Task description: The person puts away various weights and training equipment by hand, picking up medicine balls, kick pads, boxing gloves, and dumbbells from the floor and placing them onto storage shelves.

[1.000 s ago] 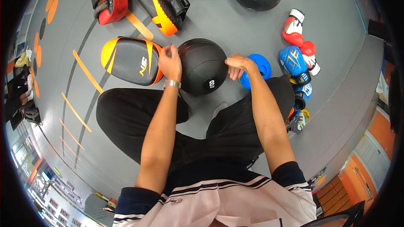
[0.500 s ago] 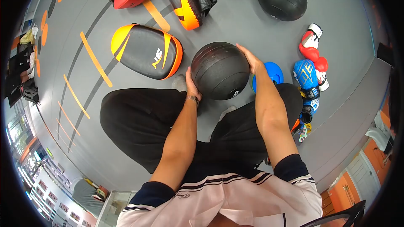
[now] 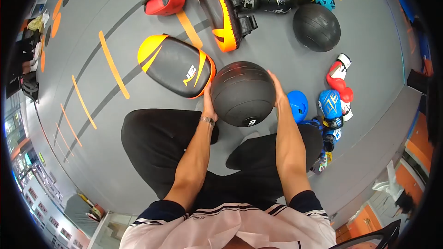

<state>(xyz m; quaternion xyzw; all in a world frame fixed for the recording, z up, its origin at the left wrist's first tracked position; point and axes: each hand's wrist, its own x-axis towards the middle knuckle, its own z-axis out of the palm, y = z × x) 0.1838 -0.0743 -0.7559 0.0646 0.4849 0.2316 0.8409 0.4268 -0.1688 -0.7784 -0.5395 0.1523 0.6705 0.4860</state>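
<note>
Evidently, the fingers of the left hand [image 3: 209,104] and right hand [image 3: 278,90] are spread wide, holding the ball [image 3: 242,94] from opposite sides. It is in front of the bent legs [image 3: 161,145]; whether it touches the floor [image 3: 272,32] cannot be told. Just left lies a pad [image 3: 177,67]; beside the right wrist, a blue object [image 3: 297,106]; farther out, blue gloves [image 3: 330,104] near the floor's right edge.

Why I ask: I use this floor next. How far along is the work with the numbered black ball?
Getting hold looks done: the left hand and right hand press opposite sides of the numbered black ball, now in hand. Letting go seems left; whether it is off the floor, I can't tell. The plain black ball and flat oval pad lie unheld.
</note>
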